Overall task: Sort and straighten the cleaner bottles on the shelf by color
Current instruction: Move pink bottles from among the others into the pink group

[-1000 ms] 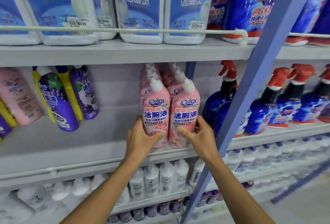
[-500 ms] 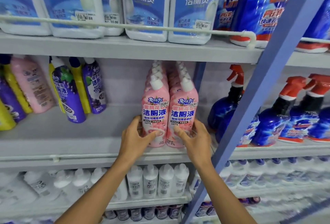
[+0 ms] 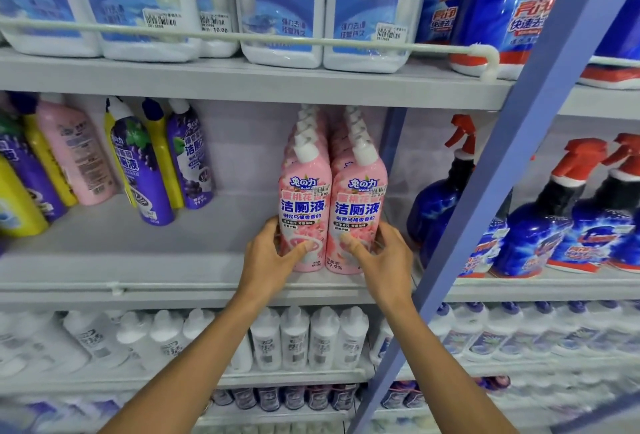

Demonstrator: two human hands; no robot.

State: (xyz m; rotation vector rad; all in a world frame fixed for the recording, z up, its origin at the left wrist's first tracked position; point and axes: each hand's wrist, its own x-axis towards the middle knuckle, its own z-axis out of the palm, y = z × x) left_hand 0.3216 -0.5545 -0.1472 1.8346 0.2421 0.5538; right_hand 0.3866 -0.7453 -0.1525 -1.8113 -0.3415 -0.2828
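Your left hand [image 3: 273, 257] curls round the left front pink bottle [image 3: 303, 205], thumb across its label. Your right hand [image 3: 384, 257] grips the right front pink bottle [image 3: 358, 212] the same way. Both bottles stand upright and touching at the near edge of the middle shelf [image 3: 121, 253], heading two rows running back. Far left on that shelf, purple bottles [image 3: 145, 170], yellow bottles [image 3: 161, 156] and a lone pink bottle [image 3: 76, 153] lean in a mixed cluster. Blue spray bottles [image 3: 533, 236] stand right of the blue post [image 3: 508, 143].
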